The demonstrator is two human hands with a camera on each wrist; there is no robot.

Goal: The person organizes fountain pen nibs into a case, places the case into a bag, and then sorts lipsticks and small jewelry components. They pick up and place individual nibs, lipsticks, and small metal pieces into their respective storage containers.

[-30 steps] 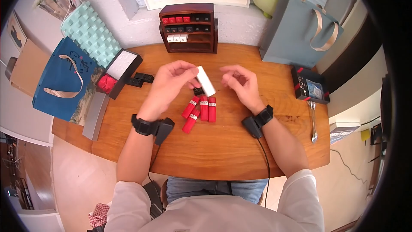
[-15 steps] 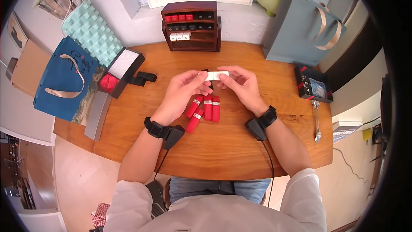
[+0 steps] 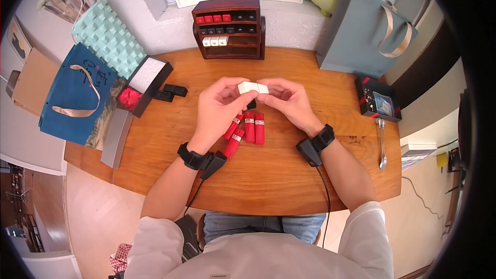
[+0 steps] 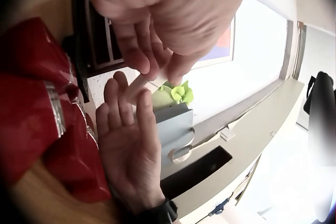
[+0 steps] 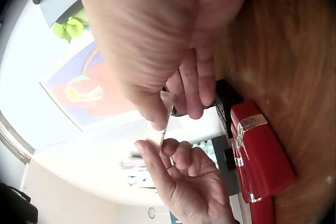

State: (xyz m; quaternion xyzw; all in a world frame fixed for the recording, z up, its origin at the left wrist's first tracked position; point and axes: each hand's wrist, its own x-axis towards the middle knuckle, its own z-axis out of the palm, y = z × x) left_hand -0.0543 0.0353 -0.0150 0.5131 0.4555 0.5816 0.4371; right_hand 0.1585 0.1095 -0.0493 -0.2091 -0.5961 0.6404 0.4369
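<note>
In the head view, a white square lipstick tube [image 3: 249, 88] with a seam across it is held level above the table. My left hand [image 3: 217, 104] pinches its left end between thumb and fingers. At the other end, my right hand [image 3: 290, 102] grips it the same way. The right wrist view shows the white tube [image 5: 157, 129] bridging both sets of fingertips. Several red lipstick tubes [image 3: 260, 130] with silver bands lie on the table just below the hands. A black piece [image 3: 252, 104] shows partly behind my left fingers.
A dark wooden rack [image 3: 227, 53] at the back holds red, black and white tubes in rows. Two black boxes [image 3: 175, 90] lie left, beside an open box [image 3: 164, 75] and gift bags. A black tray [image 3: 368, 104] and spoons [image 3: 382, 147] are at right.
The right hand has come in from the right and taken hold of the white tube. The tube has turned from slanting to level, held between both hands.
</note>
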